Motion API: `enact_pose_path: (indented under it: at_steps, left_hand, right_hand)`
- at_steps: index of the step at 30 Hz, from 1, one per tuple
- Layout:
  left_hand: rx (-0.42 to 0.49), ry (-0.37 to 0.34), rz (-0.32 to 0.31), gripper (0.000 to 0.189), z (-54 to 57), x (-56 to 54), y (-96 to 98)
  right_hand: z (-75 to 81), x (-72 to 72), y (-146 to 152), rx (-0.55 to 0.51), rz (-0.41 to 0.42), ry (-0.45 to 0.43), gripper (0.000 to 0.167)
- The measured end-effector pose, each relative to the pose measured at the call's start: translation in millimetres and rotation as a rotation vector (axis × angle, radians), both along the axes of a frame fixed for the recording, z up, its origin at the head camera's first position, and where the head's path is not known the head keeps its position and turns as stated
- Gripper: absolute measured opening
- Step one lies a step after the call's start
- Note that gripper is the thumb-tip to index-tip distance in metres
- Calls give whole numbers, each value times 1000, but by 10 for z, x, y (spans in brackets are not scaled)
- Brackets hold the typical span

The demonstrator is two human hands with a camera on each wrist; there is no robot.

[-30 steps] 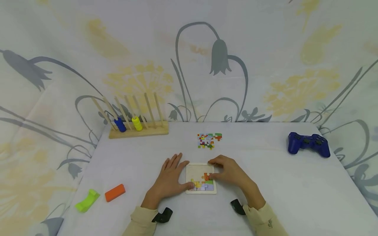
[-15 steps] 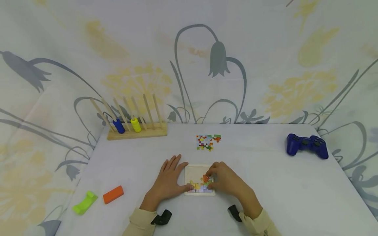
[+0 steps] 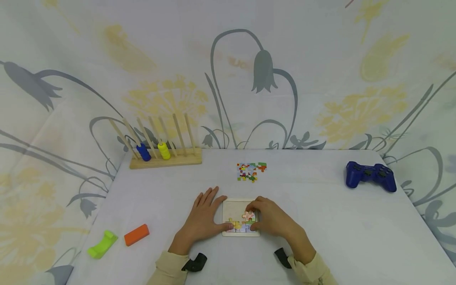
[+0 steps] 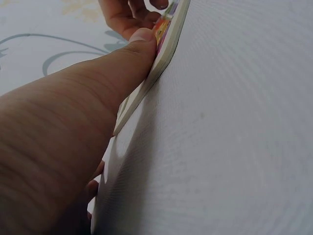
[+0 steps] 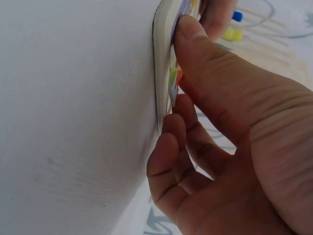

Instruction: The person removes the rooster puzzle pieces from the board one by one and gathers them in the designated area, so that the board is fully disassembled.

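A small wooden puzzle tray (image 3: pixel 231 206) lies on the white table, its lower part filled with joined jigsaw pieces (image 3: pixel 238 226). My left hand (image 3: pixel 201 217) lies spread beside its left edge, the thumb pressing on the pieces at the lower left. At the right side my right hand (image 3: pixel 274 215) curls over the frame. Its fingers hold an orange puzzle piece (image 3: pixel 248 216), which stands tilted up from the tray in the right wrist view, while the thumb (image 5: pixel 193 36) presses on the pieces below it.
Behind the tray lie several loose puzzle pieces (image 3: pixel 249 171). A wooden peg rack (image 3: pixel 174 159) with blue and yellow beads stands at the back left. An orange block (image 3: pixel 137 235) and a green block (image 3: pixel 102 245) lie left; a blue game controller (image 3: pixel 370 175) lies right.
My right hand has moved from the tray's top right corner down onto the orange piece, which now looks paler and tilted. The left hand keeps its place.
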State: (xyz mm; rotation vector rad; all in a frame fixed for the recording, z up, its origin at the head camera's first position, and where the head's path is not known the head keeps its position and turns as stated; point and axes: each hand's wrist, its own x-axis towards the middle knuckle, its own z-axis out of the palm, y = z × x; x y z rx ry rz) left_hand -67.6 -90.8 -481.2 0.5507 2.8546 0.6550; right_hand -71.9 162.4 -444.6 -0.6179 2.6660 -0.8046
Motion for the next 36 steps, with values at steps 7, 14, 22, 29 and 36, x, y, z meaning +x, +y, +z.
enact_pose_path:
  at_steps: [7, 14, 22, 29, 36]
  left_hand:
    - [6, 4, 0, 89, 12, -13, 11]
    - [7, 7, -5, 89, -9, -24, 11]
    - [-2, -3, -4, 89, -1, -19, 15]
    - [3, -13, -8, 89, 24, -9, 15]
    - [13, -11, -5, 89, 18, 3, 8]
  right_hand:
    - [13, -10, 18, 11, 10, 12, 39]
    - [33, -10, 46, 18, 33, 20, 33]
    - [46, -17, 76, 5, 64, 27, 28]
    - [-27, -47, 124, -44, 77, 51, 24]
    - [-134, -178, 271, -177, 0, 38, 26]
